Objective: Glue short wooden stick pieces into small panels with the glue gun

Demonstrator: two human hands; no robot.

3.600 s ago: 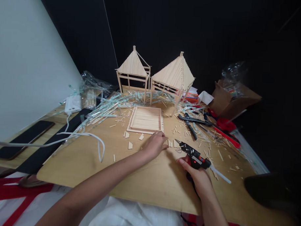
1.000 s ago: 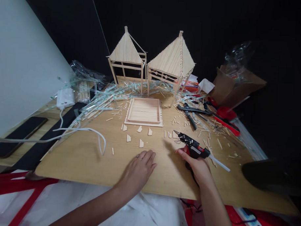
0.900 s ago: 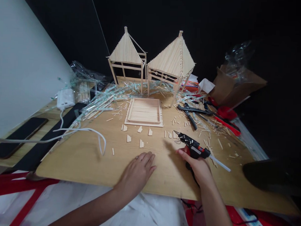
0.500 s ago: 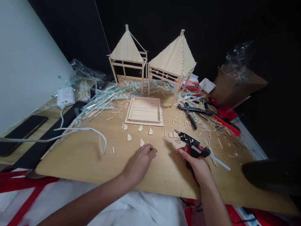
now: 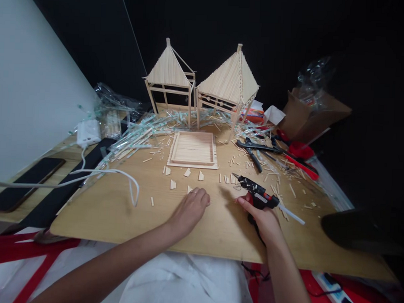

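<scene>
Toward the front edge of the tabletop (image 5: 120, 221), the right hand (image 5: 262, 216) grasps a glue gun (image 5: 256, 191), best aimed clear of the left hand (image 5: 189, 211), curled, holding I can't tell what.

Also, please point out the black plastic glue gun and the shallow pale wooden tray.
Black plastic glue gun (image 5: 256, 189), head view: on its body.
Shallow pale wooden tray (image 5: 193, 148), head view: on its floor.

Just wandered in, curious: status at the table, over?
Right hand gripping glue gun. Left hand near small stick panels, hold unclear. Wooden tray lying beyond both hands. Black tool beyond glue gun.
</scene>
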